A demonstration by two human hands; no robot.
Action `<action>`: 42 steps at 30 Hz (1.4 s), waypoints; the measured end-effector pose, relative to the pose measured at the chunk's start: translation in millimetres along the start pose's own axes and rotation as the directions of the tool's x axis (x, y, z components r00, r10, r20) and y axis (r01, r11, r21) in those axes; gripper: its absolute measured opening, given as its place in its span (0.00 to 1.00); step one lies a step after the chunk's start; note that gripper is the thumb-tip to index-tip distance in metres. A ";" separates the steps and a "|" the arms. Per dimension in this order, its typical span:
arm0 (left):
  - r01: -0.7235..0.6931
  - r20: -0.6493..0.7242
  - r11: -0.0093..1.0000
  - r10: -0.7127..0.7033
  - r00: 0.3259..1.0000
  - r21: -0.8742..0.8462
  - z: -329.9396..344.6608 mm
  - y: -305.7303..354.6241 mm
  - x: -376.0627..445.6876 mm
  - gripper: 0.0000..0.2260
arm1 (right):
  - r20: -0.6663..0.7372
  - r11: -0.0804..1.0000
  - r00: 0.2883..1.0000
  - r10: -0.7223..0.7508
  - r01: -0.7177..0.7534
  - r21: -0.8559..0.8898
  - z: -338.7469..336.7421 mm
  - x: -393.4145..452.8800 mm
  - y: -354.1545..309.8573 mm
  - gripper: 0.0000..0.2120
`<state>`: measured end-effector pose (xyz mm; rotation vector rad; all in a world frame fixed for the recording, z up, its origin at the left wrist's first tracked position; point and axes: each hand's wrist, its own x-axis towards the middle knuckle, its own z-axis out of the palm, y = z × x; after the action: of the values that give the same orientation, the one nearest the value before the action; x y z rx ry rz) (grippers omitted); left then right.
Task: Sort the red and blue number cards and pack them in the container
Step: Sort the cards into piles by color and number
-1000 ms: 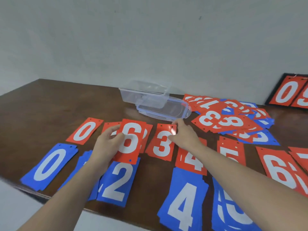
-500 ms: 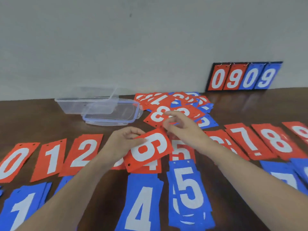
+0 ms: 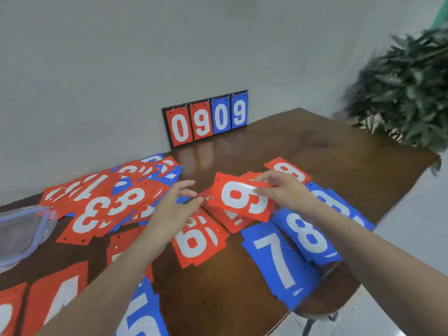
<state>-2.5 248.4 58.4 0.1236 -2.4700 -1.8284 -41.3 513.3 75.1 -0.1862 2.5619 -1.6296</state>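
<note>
- My right hand [image 3: 286, 192] pinches a red card with a white 6 [image 3: 240, 200] by its right edge, thumb under and fingers over, and holds it tilted just above the table [image 3: 315, 151].
- My left hand [image 3: 174, 207] is open, fingers loosely spread, holding nothing. It hangs just left of that card, with a small gap between the two.
- Under my left hand lies another red 6 card [image 3: 198, 241], flat on the wood.
- Beneath the lifted card there are more red cards, partly hidden, and I cannot read their numbers.
- A red 8 card [image 3: 288, 169] lies beyond my right hand, toward the far edge.
- Below my right wrist sit a blue 8 stack [image 3: 308, 236] and a blue 7 stack [image 3: 276, 260], side by side and overlapping a little.
- A loose heap of mixed red and blue cards [image 3: 109, 197] spreads across the far left of the table.
- The clear plastic container [image 3: 19, 234] shows only partly at the left edge, near that heap.
- A small scoreboard reading 0909 [image 3: 206, 118] leans against the wall at the back.
- A leafy plant [image 3: 407, 88] stands past the table's right corner.
</note>
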 end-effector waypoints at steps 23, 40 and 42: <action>0.083 -0.080 0.972 -0.067 0.995 0.219 99.9 11.4 59.2 0.06 | -0.093 0.733 0.994 0.064 -0.110 -0.671 -103.0 116.7 113.9 0.24; 0.181 -0.272 0.950 -0.109 0.956 0.254 -15.2 -22.5 6.8 0.05 | 0.068 0.771 0.981 -0.181 0.184 -0.609 14.6 109.0 48.4 0.17; 0.205 -0.302 0.945 -0.123 0.945 0.255 -37.1 -27.5 -3.3 0.05 | 0.141 0.788 0.969 -0.204 0.249 -0.564 40.7 107.8 35.0 0.16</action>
<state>5.2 205.5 43.0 0.5831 -2.5563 -1.3727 -143.4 474.7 24.2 -0.6087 2.9865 -0.8021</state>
